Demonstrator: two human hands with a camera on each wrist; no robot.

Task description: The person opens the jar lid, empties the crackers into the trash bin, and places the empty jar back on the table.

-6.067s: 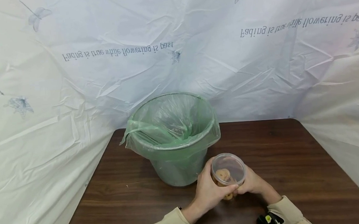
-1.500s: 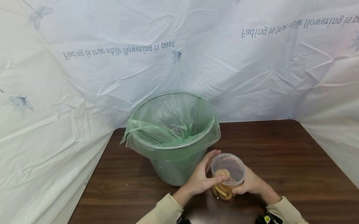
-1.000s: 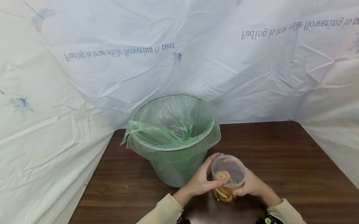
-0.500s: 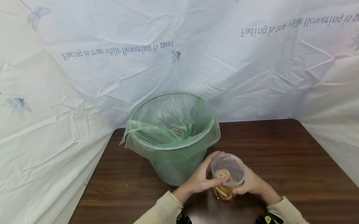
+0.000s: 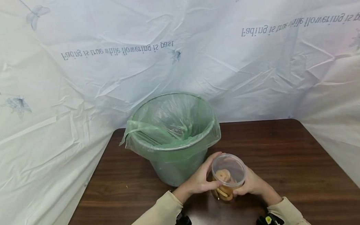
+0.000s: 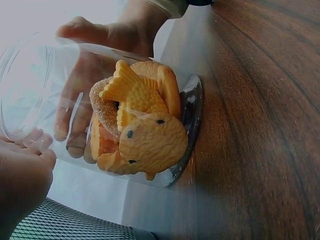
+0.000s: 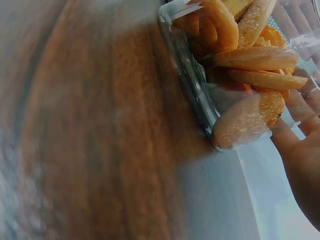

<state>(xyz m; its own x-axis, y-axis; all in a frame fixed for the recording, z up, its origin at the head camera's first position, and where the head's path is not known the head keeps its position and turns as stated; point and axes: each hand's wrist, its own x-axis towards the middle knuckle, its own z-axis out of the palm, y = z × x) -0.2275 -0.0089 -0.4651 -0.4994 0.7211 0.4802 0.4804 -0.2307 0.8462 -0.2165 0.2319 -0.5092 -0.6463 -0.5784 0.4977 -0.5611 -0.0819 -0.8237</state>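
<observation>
Over the table's near middle, a clear plastic jar with a ridged round top holds several biscuits. They include a round one with dark dots, a fish-tail-shaped one and a sugar-coated one. My right hand grips the jar's right side; its fingers show through the clear wall in the left wrist view. My left hand spans the rim from the left, thumb at the front edge and fingertips at the back edge, with a gap between palm and jar. The jar's dark base is at the wooden surface.
A mesh bin lined with a green plastic bag stands just behind and left of the hands. The brown wooden table reaches back to a white printed sheet that hangs around it. A tiny crumb lies at left.
Since the earliest frame, my left hand has loosened and shifted left, its thumb drawing back from the jar's front. Over the last half second the thumb slid slightly left. My right hand stayed put.
</observation>
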